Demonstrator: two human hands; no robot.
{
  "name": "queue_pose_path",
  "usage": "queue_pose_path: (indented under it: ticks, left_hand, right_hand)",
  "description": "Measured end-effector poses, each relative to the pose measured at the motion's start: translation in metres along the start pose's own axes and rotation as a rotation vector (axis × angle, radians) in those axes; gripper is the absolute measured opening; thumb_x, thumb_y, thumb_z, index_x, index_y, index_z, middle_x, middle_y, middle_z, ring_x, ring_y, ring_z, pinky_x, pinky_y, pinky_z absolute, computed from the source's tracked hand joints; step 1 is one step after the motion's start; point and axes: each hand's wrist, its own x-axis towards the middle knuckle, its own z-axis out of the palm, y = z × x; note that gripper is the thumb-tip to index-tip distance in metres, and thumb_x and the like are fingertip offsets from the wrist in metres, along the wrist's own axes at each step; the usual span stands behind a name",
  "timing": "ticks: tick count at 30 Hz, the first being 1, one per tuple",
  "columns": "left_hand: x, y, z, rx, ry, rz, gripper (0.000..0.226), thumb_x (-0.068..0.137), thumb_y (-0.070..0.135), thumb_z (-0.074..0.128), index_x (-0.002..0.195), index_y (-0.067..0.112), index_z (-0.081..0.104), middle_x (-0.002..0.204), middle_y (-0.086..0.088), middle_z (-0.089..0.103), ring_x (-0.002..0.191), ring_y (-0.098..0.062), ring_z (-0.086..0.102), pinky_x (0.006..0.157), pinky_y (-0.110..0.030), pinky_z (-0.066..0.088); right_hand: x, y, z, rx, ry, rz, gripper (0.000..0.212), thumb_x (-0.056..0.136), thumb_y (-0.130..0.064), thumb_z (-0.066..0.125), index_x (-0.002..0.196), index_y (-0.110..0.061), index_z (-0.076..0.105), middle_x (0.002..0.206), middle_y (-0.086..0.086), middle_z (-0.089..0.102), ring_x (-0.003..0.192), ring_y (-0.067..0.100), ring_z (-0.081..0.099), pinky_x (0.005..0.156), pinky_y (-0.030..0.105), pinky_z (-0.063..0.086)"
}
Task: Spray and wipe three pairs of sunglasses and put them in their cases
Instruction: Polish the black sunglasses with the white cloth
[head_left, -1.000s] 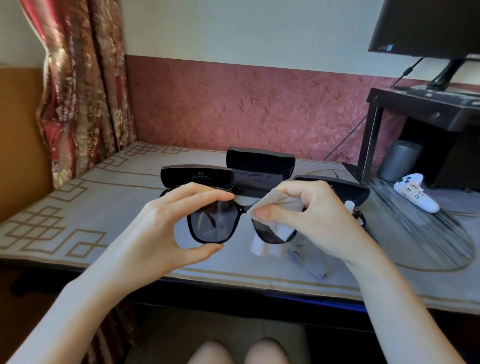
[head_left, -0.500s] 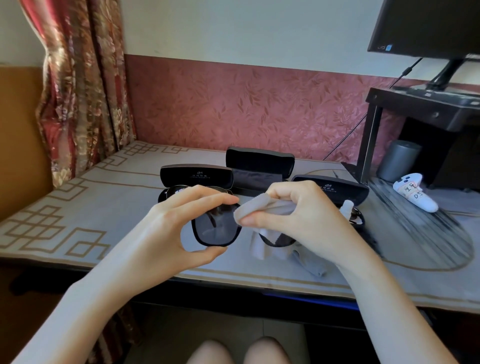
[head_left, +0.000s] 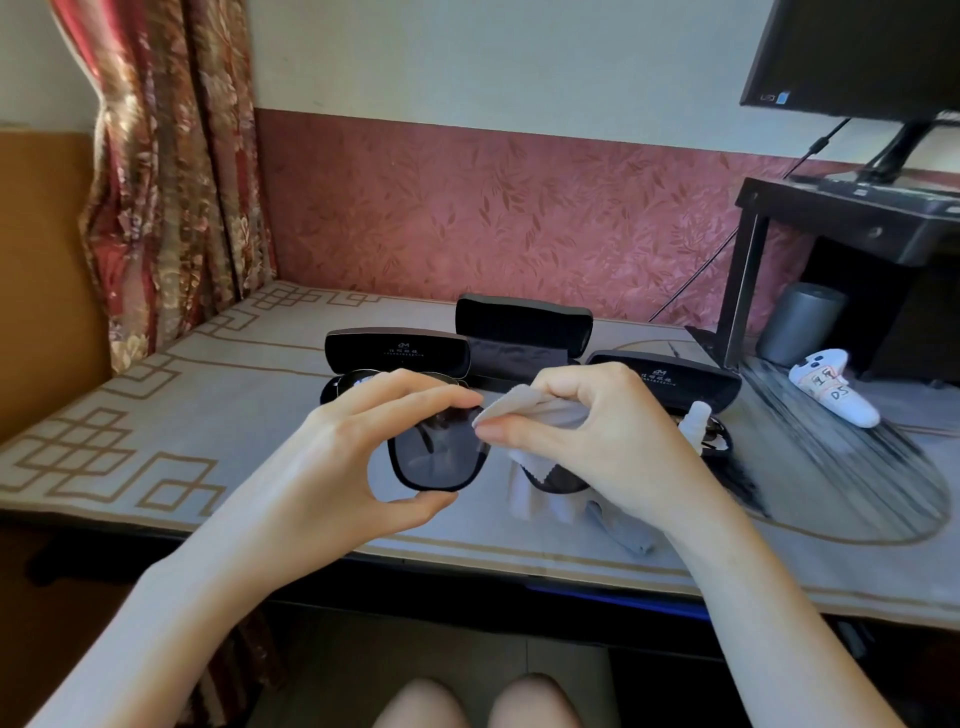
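My left hand (head_left: 358, 457) pinches the left lens of black square sunglasses (head_left: 439, 462) between thumb and fingers, above the table's front. My right hand (head_left: 597, 441) pinches a pale grey cloth (head_left: 535, 413) over the other lens, near the bridge. Behind stand three open black cases: left (head_left: 397, 351), middle (head_left: 522, 325) and right (head_left: 665, 379). Another pair (head_left: 340, 382) lies in the left case. A small white spray bottle (head_left: 696, 418) shows by the right case, partly hidden by my right hand.
A second grey cloth (head_left: 621, 530) lies on the patterned table mat (head_left: 156, 415). At the right stand a black monitor stand (head_left: 852, 223), a grey cylinder (head_left: 802, 322) and a white labelled controller (head_left: 831, 387). A curtain (head_left: 171, 171) hangs at the left.
My right hand has slid the cloth leftward across the lens toward the bridge. The sunglasses and my left hand stay almost where they were.
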Motion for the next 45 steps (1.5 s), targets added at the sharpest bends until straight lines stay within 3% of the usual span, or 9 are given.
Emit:
queue_pose_path:
  ticks: [9, 16, 23, 27, 32, 35, 39, 42, 45]
  left_hand:
    - [-0.001, 0.0, -0.003, -0.007, 0.001, -0.007, 0.057, 0.077, 0.044, 0.064, 0.132, 0.037, 0.051, 0.123, 0.026, 0.051, 0.116, 0.007, 0.05, 0.099, -0.006, 0.033]
    - [-0.002, 0.001, -0.009, -0.044, 0.044, -0.033, 0.06, 0.07, 0.031, 0.077, 0.127, 0.033, 0.057, 0.118, 0.026, 0.055, 0.115, 0.008, 0.052, 0.095, -0.002, 0.031]
    - [-0.006, 0.001, -0.008, -0.1, 0.046, -0.064, 0.059, 0.07, 0.036, 0.078, 0.125, 0.032, 0.06, 0.117, 0.023, 0.057, 0.112, 0.005, 0.053, 0.086, 0.0, 0.033]
    - [-0.005, 0.003, -0.006, -0.096, 0.045, -0.066, 0.061, 0.067, 0.033, 0.081, 0.125, 0.03, 0.061, 0.114, 0.025, 0.057, 0.104, 0.011, 0.053, 0.079, 0.004, 0.032]
    - [-0.007, 0.002, -0.011, -0.074, 0.098, -0.098, 0.06, 0.07, 0.048, 0.072, 0.126, 0.035, 0.057, 0.118, 0.023, 0.057, 0.11, 0.009, 0.052, 0.081, 0.004, 0.031]
    - [-0.01, 0.0, -0.012, -0.046, 0.105, -0.113, 0.06, 0.069, 0.045, 0.073, 0.126, 0.031, 0.058, 0.117, 0.026, 0.056, 0.11, 0.013, 0.05, 0.081, 0.005, 0.031]
    - [-0.012, -0.001, -0.008, -0.007, 0.099, -0.126, 0.061, 0.067, 0.034, 0.075, 0.126, 0.028, 0.059, 0.117, 0.026, 0.055, 0.112, 0.016, 0.047, 0.082, 0.006, 0.03]
    - [-0.013, -0.001, -0.005, -0.014, 0.102, -0.13, 0.061, 0.067, 0.033, 0.075, 0.126, 0.03, 0.058, 0.118, 0.026, 0.054, 0.113, 0.017, 0.046, 0.085, 0.005, 0.03]
    - [-0.016, 0.001, -0.002, -0.031, 0.093, -0.133, 0.063, 0.068, 0.037, 0.075, 0.128, 0.034, 0.056, 0.12, 0.028, 0.052, 0.116, 0.015, 0.046, 0.091, 0.002, 0.03]
  right_hand:
    - [0.004, 0.006, -0.006, 0.159, -0.01, -0.004, 0.04, 0.086, -0.038, 0.067, 0.05, -0.024, 0.055, 0.046, -0.011, 0.031, 0.046, 0.008, 0.027, 0.049, 0.02, 0.023]
    - [-0.003, 0.024, -0.027, 0.276, -0.102, 0.023, 0.018, 0.09, -0.031, 0.048, 0.092, -0.031, 0.066, 0.076, -0.031, 0.068, 0.081, -0.018, 0.06, 0.068, -0.001, 0.039]
    - [-0.014, 0.035, -0.024, 0.324, -0.115, 0.004, 0.031, 0.087, -0.054, 0.055, 0.108, -0.036, 0.069, 0.095, -0.002, 0.071, 0.104, 0.01, 0.061, 0.112, 0.053, 0.021]
    - [-0.014, 0.035, -0.021, 0.421, -0.065, -0.036, 0.035, 0.087, -0.045, 0.059, 0.11, -0.022, 0.07, 0.089, 0.044, 0.05, 0.082, 0.04, 0.055, 0.089, 0.04, 0.037]
    - [-0.019, 0.039, -0.016, 0.507, 0.247, 0.021, 0.036, 0.085, -0.055, 0.058, 0.083, -0.023, 0.075, 0.08, 0.001, 0.067, 0.082, 0.013, 0.061, 0.083, 0.031, 0.042]
    - [-0.03, 0.048, -0.012, 0.495, 0.323, 0.109, 0.061, 0.075, -0.07, 0.06, 0.055, -0.014, 0.045, 0.056, -0.002, 0.039, 0.056, 0.01, 0.04, 0.065, 0.028, 0.031]
    - [-0.04, 0.055, -0.002, 0.47, 0.2, 0.177, 0.098, 0.064, -0.087, 0.055, 0.077, 0.01, 0.051, 0.068, 0.015, 0.05, 0.096, 0.003, 0.049, 0.102, 0.031, 0.028]
    - [-0.043, 0.041, 0.0, 0.474, 0.22, 0.213, 0.096, 0.06, -0.09, 0.05, 0.068, 0.006, 0.044, 0.054, 0.0, 0.039, 0.069, -0.004, 0.034, 0.064, 0.013, 0.033]
    - [-0.041, 0.033, 0.006, 0.447, 0.153, 0.201, 0.094, 0.076, -0.079, 0.051, 0.071, 0.015, 0.041, 0.069, 0.022, 0.042, 0.075, 0.014, 0.036, 0.073, 0.022, 0.031]
